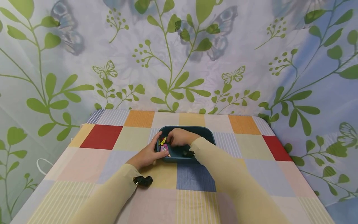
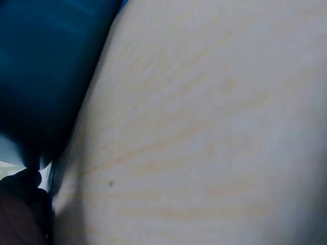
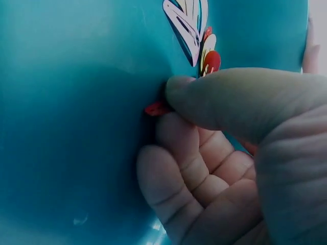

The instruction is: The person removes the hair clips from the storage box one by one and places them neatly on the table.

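A dark teal tray (image 1: 179, 160) stands on the table, with several snap hair clips (image 1: 164, 147), pink, yellow and red, gathered at its left end. My left hand (image 1: 146, 155) rests on the tray's near left corner, fingers straight along the left side and thumb over the front edge. Inside the tray, my right hand (image 1: 180, 137) pinches a small red hair clip (image 3: 156, 108) between thumb and fingertips; most of the clip is hidden. Beyond the thumb in the right wrist view lie a pale pink snap clip (image 3: 185, 33) and a red piece (image 3: 211, 61).
A patchwork-patterned cloth (image 1: 156, 199) covers the table. Behind it hangs a curtain (image 1: 179, 56) printed with leaves and butterflies. Black wrist devices (image 1: 143, 181) poke out from the sleeves. A white cable (image 1: 42, 166) loops beside the table's left edge.
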Tool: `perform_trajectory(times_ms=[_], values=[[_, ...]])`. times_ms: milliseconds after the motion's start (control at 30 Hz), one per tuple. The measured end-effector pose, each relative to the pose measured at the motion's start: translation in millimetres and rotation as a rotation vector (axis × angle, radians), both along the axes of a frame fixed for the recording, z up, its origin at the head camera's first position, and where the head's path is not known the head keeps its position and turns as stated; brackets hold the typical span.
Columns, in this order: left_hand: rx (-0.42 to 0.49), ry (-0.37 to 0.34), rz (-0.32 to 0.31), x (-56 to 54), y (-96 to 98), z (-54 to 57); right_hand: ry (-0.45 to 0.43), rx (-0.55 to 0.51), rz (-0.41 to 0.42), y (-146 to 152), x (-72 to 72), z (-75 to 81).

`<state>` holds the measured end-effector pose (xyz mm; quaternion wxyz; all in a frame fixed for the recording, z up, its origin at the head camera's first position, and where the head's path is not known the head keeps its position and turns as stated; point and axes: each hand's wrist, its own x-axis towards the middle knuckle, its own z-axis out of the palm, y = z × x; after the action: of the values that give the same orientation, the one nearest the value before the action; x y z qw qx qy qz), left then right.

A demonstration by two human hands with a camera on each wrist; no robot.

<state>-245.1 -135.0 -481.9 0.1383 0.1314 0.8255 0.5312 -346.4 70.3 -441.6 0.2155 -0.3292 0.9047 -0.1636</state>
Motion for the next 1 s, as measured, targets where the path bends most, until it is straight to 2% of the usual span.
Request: perform_trajectory(times_ms=[233, 633, 833, 1000], values=[[0.010, -0.010, 0.001, 0.4, 0.0, -0.3, -0.001, -0.030, -0.021, 3.0, 1.0, 3.4], [0.008, -0.028, 0.003, 0.6, -0.1, 0.1, -0.067, -0.139, -0.101, 16.1, 3.2, 15.9], [0.008, -0.040, 0.004, 1.4, 0.4, 0.7, -0.038, -0.172, -0.122, 29.3, 6.6, 34.2], [0.014, -0.027, -0.006, 2.4, 0.8, 1.9, -0.020, -0.221, -0.185, 47.1, 9.9, 52.7]])
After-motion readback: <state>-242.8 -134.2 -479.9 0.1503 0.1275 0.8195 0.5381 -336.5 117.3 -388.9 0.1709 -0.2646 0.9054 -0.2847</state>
